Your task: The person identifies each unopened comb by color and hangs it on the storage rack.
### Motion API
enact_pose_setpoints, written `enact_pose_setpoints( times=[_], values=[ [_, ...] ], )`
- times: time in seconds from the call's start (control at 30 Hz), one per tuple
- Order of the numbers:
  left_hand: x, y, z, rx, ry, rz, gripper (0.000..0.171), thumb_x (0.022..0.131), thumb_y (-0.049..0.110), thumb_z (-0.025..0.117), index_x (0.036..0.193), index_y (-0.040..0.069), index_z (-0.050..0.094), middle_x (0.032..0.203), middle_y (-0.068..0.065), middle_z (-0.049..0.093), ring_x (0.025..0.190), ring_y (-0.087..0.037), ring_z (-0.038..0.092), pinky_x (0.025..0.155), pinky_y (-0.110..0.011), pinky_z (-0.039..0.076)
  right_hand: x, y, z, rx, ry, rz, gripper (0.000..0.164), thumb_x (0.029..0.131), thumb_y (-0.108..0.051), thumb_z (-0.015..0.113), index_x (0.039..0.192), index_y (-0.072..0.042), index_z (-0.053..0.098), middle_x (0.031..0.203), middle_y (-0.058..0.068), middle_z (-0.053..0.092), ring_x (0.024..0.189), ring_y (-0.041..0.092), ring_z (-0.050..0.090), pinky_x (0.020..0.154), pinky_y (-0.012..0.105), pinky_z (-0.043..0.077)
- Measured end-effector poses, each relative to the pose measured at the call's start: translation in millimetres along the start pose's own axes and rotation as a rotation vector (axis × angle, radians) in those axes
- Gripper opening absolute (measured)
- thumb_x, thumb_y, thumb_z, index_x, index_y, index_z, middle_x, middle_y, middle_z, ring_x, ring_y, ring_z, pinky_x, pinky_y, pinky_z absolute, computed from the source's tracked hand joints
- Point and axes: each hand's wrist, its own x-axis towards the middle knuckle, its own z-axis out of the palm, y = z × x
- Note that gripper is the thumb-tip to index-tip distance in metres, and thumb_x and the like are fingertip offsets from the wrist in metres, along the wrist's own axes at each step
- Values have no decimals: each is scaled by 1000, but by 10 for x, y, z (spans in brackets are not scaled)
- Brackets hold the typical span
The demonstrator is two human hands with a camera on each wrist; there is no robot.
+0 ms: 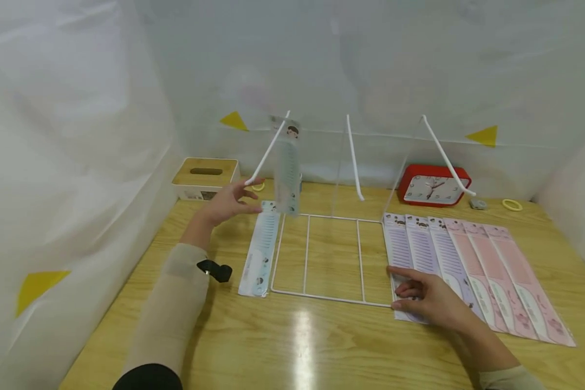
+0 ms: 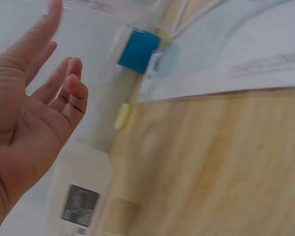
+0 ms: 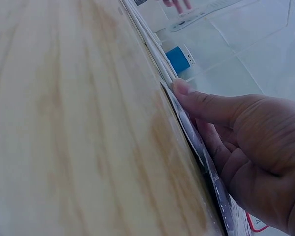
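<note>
A white wire rack (image 1: 317,297) stands on the table with three hooks slanting up from it. From the left hook (image 1: 268,154) hangs a blue comb (image 1: 287,176) in clear packaging. My left hand (image 1: 230,202) is at that hook's lower tip, fingers spread and loosely bent, holding nothing; whether it touches the hook, I cannot tell. Another packaged blue comb (image 1: 259,254) lies left of the rack. My right hand (image 1: 436,300) rests over packaged purple combs (image 1: 424,246), its thumb and index finger apart, touching the rack's right side near the front corner.
Packaged pink combs (image 1: 512,271) lie overlapping on the right. Behind stand a red clock (image 1: 435,185), a tissue box (image 1: 206,172) and a blue object (image 2: 139,50). A yellow ring (image 1: 512,205) and a small grey item (image 1: 478,203) lie at the back right.
</note>
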Motion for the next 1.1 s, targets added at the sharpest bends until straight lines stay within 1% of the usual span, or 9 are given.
enact_pose_setpoints(
  times=[0.07, 0.17, 0.3, 0.4, 0.5, 0.67, 0.83, 0.93, 1.1],
  values=[
    [-4, -114, 70, 14, -15, -27, 76, 87, 11, 79, 153, 14, 41, 157, -5, 39, 130, -40, 49, 84, -22, 55, -6, 8, -13, 3, 1, -5, 72, 81, -17, 83, 144, -1, 51, 97, 6, 70, 85, 3, 66, 70, 20, 58],
    [-18, -221, 140, -1, -35, -83, 77, 86, 13, 79, 153, 16, 41, 148, -15, 47, 119, -36, 55, 80, -24, 55, 2, 15, -13, 6, 2, -6, 73, 80, -17, 84, 144, -1, 51, 97, 6, 70, 86, 3, 67, 71, 20, 59],
    [-28, -307, 199, 5, -46, -152, 79, 84, 14, 81, 152, 20, 42, 111, -22, 62, 94, -24, 60, 72, -26, 52, 9, -18, -25, 9, -7, -28, 72, 81, -17, 83, 143, 1, 51, 97, 7, 70, 86, 3, 66, 70, 19, 58],
    [7, -365, 215, 40, -46, -125, 84, 84, 11, 81, 155, 17, 37, 102, -21, 66, 83, -18, 61, 70, -23, 50, 11, -37, -37, 4, -10, -30, 72, 82, -18, 83, 144, 1, 51, 98, 7, 69, 86, 3, 66, 70, 19, 58],
    [53, -419, 217, 80, -48, -86, 88, 84, 10, 81, 157, 12, 31, 103, -21, 68, 79, -15, 63, 69, -20, 50, 5, -31, -41, -8, -11, -13, 72, 82, -20, 83, 144, -1, 51, 98, 7, 69, 87, 2, 66, 71, 18, 58],
    [81, -430, 217, 181, -77, -78, 91, 83, 13, 83, 156, 6, 31, 95, -16, 71, 74, -14, 64, 70, -20, 53, -15, -2, -37, -10, -26, 4, 72, 82, -21, 82, 144, -2, 51, 99, 8, 68, 87, 2, 65, 71, 19, 58],
    [108, -395, 219, 253, -84, -88, 88, 82, 13, 83, 155, 6, 33, 80, -11, 71, 69, -14, 64, 70, -23, 53, -12, -9, -30, -12, -10, -16, 71, 82, -21, 82, 144, -3, 52, 99, 7, 69, 87, 3, 66, 71, 19, 59],
    [112, -364, 225, 288, -82, -104, 87, 81, 14, 85, 153, 8, 38, 81, -10, 69, 69, -15, 62, 68, -24, 53, -12, -15, -26, -17, -4, -28, 71, 82, -20, 82, 143, -2, 52, 99, 7, 69, 87, 3, 66, 71, 19, 59],
    [67, -310, 224, 420, -97, -101, 79, 78, 19, 87, 146, 5, 49, 83, -8, 60, 73, -17, 53, 65, -25, 47, -17, -5, -18, -20, -8, -54, 71, 82, -17, 83, 143, 1, 52, 98, 6, 69, 86, 3, 66, 70, 19, 59]
  ],
)
